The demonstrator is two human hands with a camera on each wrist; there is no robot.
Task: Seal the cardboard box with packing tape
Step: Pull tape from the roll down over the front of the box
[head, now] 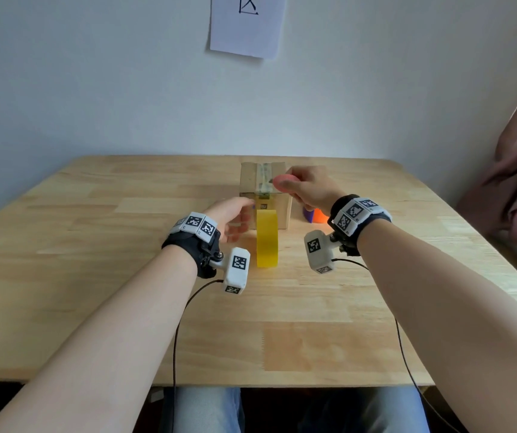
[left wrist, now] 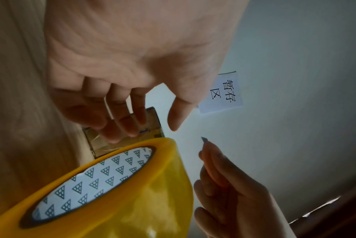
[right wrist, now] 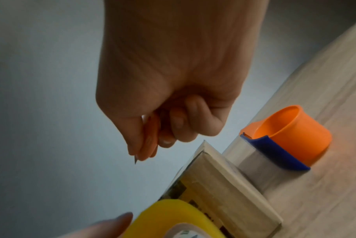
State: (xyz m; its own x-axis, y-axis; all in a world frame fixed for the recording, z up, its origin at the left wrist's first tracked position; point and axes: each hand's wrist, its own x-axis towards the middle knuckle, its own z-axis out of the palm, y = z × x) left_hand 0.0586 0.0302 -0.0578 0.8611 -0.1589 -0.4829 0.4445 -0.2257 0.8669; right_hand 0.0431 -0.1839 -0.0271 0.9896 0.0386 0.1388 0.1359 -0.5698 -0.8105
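Note:
A small cardboard box [head: 279, 210] stands mid-table with a strip of clear tape [head: 265, 178] along its top seam and down its front. A yellow tape roll [head: 267, 242] stands on edge just in front of it. My left hand [head: 241, 220] reaches to the box's front left; in the left wrist view its straight fingers [left wrist: 122, 127] touch the box face [left wrist: 152, 128] above the roll [left wrist: 111, 185]. My right hand [head: 285, 185] hovers over the box top and grips a pink-orange cutter [right wrist: 150, 141], whose short blade [right wrist: 135, 161] points out beside the box [right wrist: 213, 185].
An orange and blue tape dispenser [right wrist: 291, 136] sits on the wooden table [head: 126, 245] behind the box's right side. A paper sheet [head: 247, 23] hangs on the wall. Pink cloth [head: 516, 182] lies past the table's right edge.

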